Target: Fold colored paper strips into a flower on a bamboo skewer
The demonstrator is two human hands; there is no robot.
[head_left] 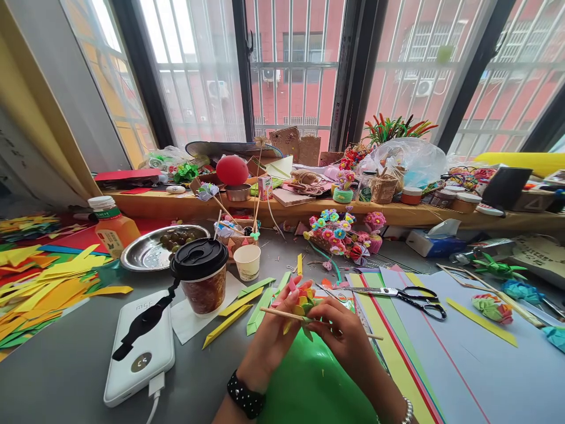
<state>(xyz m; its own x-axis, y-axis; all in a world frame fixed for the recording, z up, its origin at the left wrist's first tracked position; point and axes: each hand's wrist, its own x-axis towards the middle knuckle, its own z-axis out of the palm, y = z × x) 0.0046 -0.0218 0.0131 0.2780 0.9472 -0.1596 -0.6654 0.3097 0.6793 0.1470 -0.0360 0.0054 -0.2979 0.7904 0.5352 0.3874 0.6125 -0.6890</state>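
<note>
The folded-paper flower (303, 303), with pink, yellow and green parts, was up between the two hands, above a glossy green surface (322, 383) at the near edge of the counter (194, 368). The left hand (270, 334) cupped it from the side, its grip pinching the paper between thumb and fingers. The right hand (343, 334) had its grip closed on a slim wooden stick (279, 313), fingertips meeting near the flower's green points. The stick crossed the near side of the flower and came out past the right hand; whether it pierced the paper could not be told, as the fingers covered that part.

The flower looked nearly weightless and springy — crisp along its creases, easily crushed across its hollow folds. Its layered base seemed the best place to hold, with light pressure, since the thin outer points would likely bend or tear. The stick appeared stiff, light and dry enough not to slip, though a hard sideways push might snap it; close to the paper looked the steadiest hold.

Folded green strips (255, 318) and yellow strips (228, 327) lay just beside the left hand, and the black-handled scissors (404, 294) rested beyond the right.
</note>
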